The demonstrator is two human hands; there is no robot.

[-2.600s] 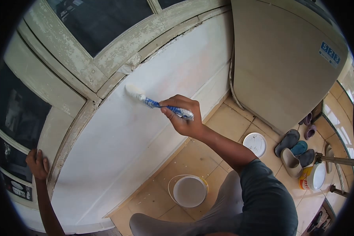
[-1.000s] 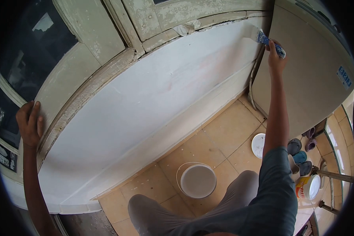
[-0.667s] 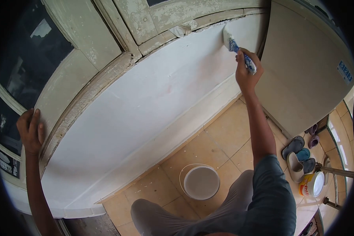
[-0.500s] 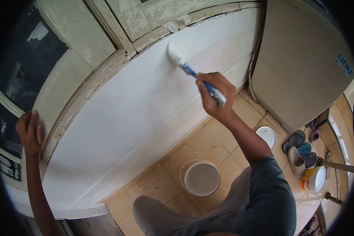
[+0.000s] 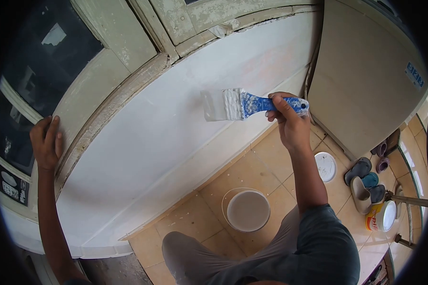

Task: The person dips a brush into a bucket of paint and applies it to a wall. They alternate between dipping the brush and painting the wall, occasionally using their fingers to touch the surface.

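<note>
My right hand (image 5: 292, 124) grips a wide paintbrush (image 5: 257, 104) by its blue, paint-speckled handle, thumb on top. The brush is turned broad side up, and its white-coated bristles point left, overlapping the white wall (image 5: 142, 147) in this view. Over at the left, my left hand (image 5: 46, 145) lies with outstretched fingers against the worn, pale window frame (image 5: 88, 85), holding nothing. Below the wall, a bucket (image 5: 248, 210) of whitish paint stands on the tiled floor (image 5: 223, 187) in front of my knees, its thin wire handle lowered to one side.
A white lid (image 5: 325, 166) lies on the tiles right of my arm. Beside it are several slippers (image 5: 361, 187) and a yellow-and-white tub (image 5: 381, 216). A large beige cabinet-like appliance (image 5: 366, 71) borders the wall's right end. Peeling wooden trim (image 5: 114, 90) runs along the wall's top.
My right hand has moved right and down, bringing the brush away from the upper wall and rotating it from edge-on to broad side. My left hand stays on the frame.
</note>
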